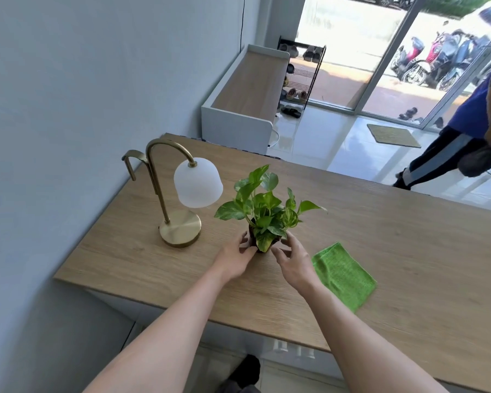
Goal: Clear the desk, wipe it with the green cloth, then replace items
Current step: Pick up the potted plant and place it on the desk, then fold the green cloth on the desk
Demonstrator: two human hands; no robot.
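Note:
A small potted plant (262,211) with green and yellow leaves stands on the wooden desk (394,251) near its middle. My left hand (236,258) touches the left side of its dark pot, fingers curled against it. My right hand (292,258) cups the pot's right side, fingers spread around it. Leaves hide most of the pot. A folded green cloth (343,275) lies flat on the desk just right of my right hand. A brass lamp (179,199) with a white dome shade stands left of the plant.
A grey wall runs along the desk's left end. Beyond the desk are a low white bench (244,100), a shoe rack (301,75) and glass doors. A person in blue (471,131) walks on the tiled floor at the far right.

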